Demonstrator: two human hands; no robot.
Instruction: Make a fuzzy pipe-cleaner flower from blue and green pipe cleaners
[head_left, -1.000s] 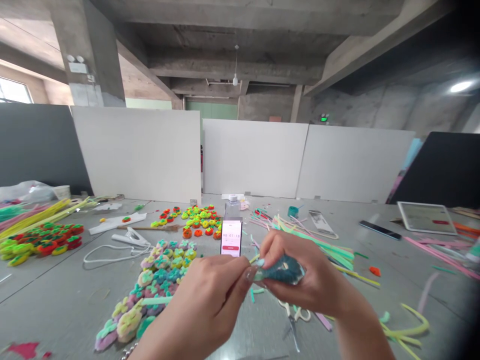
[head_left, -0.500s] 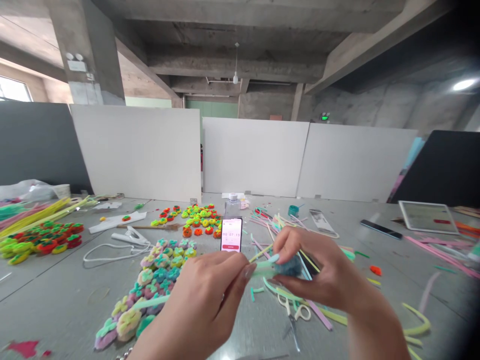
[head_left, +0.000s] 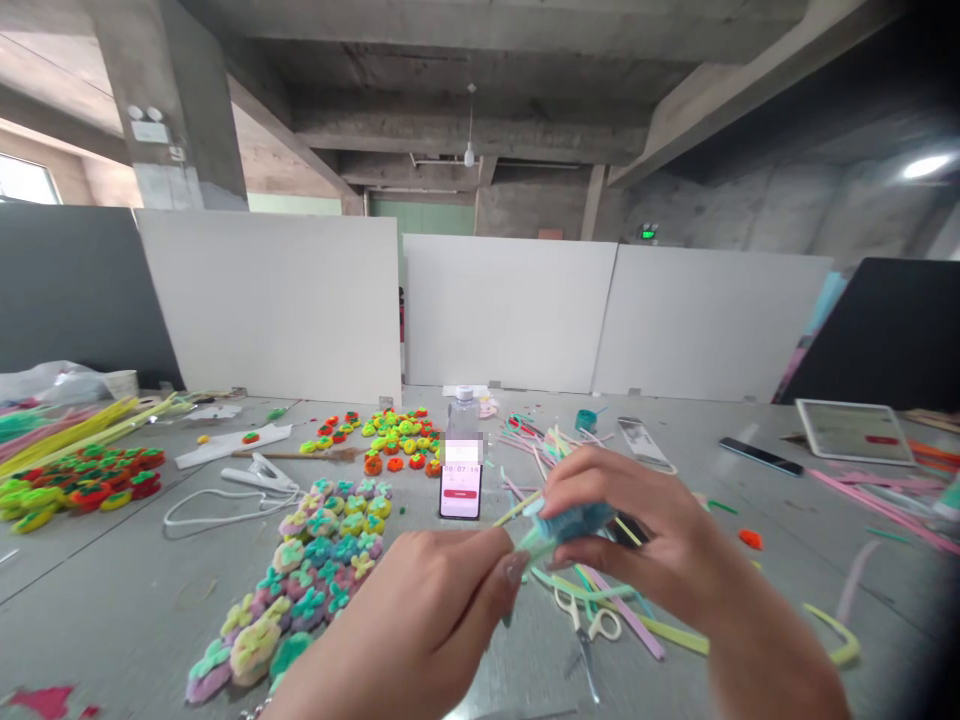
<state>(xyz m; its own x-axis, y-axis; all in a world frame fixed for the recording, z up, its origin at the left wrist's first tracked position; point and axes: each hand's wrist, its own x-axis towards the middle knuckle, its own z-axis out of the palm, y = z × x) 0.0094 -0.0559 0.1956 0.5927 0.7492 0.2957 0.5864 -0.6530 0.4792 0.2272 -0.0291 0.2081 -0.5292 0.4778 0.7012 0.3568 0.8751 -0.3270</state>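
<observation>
My left hand (head_left: 442, 605) is closed in a pinch around a mint-green pipe cleaner (head_left: 537, 545). Close beside it, my right hand (head_left: 645, 530) grips a blue fuzzy piece (head_left: 576, 522) between thumb and fingers. The pipe cleaner runs up to the blue piece, and whether the two are joined is hidden by my fingers. Below the right hand lie scissors (head_left: 585, 640) with cream handles, among loose pipe cleaners (head_left: 637, 625). Left of my left hand sits a cluster of fuzzy pastel pieces topped with small crosses (head_left: 307, 575).
A phone (head_left: 460, 490) showing a timer leans on a clear bottle (head_left: 464, 410). Small red, orange and yellow pieces (head_left: 401, 432) lie behind the pastel cluster. At left is a white hot-glue gun (head_left: 262, 475) with its cord. A tablet (head_left: 855, 432) and a dark phone (head_left: 761, 457) are at right.
The blue piece has turned in my right hand. My left hand has shifted slightly right and down, and the green end that stuck out on its left no longer shows.
</observation>
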